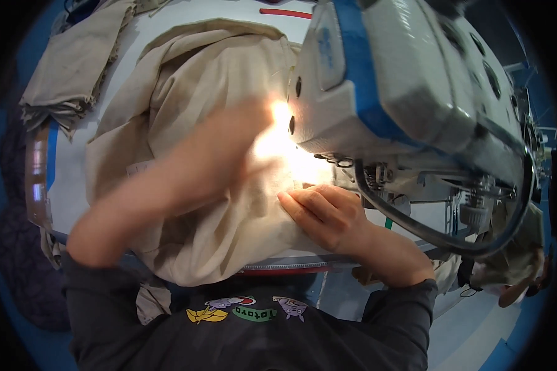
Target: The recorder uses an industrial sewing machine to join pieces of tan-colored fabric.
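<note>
A large piece of beige cloth (223,68) lies in loose folds over the white sewing table, its right part beneath the head of a white and blue sewing machine (408,80). With fingertips pressed together, my right hand (328,213) pinches the cloth just in front of the machine's needle area. My left hand (254,133) is raised over the cloth beside the bright machine lamp. Motion and glare smear its fingers, so their state is unclear. The needle and presser foot are lost in the glare.
Folded beige cloth pieces (77,71) are stacked at the far left. A red strip (284,12) lies at the back. A measuring tape (284,267) runs along the table's front edge. A thick black cable (439,242) loops out from the machine. Another person (520,278) is at the right.
</note>
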Demonstrator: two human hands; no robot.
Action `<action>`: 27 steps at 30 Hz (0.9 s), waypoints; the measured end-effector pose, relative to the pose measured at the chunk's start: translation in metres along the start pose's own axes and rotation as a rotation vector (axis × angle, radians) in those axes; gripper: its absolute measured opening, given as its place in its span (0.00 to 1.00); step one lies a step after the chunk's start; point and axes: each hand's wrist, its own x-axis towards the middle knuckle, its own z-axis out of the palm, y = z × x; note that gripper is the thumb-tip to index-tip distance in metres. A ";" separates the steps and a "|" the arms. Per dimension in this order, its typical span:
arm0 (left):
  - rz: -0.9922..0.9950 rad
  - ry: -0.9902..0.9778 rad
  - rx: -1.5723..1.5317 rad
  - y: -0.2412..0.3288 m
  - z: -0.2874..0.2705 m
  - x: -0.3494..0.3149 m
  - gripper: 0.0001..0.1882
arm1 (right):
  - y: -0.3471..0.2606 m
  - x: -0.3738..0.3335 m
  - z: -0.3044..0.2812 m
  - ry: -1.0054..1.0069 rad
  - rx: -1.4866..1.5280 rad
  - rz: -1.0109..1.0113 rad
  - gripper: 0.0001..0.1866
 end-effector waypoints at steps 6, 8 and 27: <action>-0.076 -0.058 -0.414 0.043 0.054 -0.043 0.34 | 0.002 0.006 -0.011 0.007 0.282 0.111 0.13; 0.150 0.158 -0.040 0.030 0.061 -0.040 0.21 | 0.007 0.007 -0.016 0.034 0.264 0.268 0.15; 0.267 0.185 0.075 0.040 0.029 -0.038 0.22 | -0.002 0.004 -0.027 -0.188 0.003 0.226 0.19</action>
